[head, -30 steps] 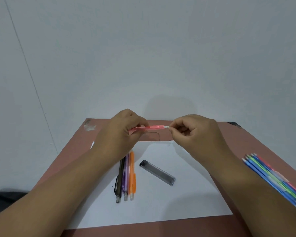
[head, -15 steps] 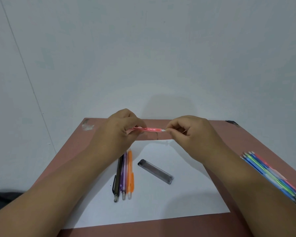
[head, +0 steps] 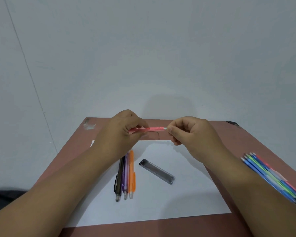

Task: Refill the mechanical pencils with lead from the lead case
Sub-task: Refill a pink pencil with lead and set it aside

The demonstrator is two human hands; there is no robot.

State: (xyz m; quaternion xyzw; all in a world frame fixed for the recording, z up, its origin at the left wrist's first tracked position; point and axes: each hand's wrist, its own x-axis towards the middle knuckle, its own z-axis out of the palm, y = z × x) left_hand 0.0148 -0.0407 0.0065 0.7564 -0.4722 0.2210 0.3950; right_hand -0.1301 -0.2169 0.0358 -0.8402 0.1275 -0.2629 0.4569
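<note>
My left hand [head: 121,132] grips a pink mechanical pencil [head: 154,128], held level above the far part of the table. My right hand [head: 193,135] pinches the pencil's white end [head: 165,128] between thumb and forefinger. Below the hands, on a white sheet of paper [head: 186,199], lie three pencils side by side: a black one [head: 119,177], a purple one [head: 125,175] and an orange one [head: 132,173]. A dark clear lead case [head: 157,171] lies slantwise on the paper to their right.
The brown table [head: 246,144] stands against a white wall. A bundle of several blue, green and pink pencils [head: 272,178] lies at the table's right edge, by my right forearm. A dark cloth [head: 5,197] shows at the lower left, off the table.
Both hands and the pink pencil have stayed almost in place. My right fingertips remain at the pencil's white end, with only a small shift of the view.
</note>
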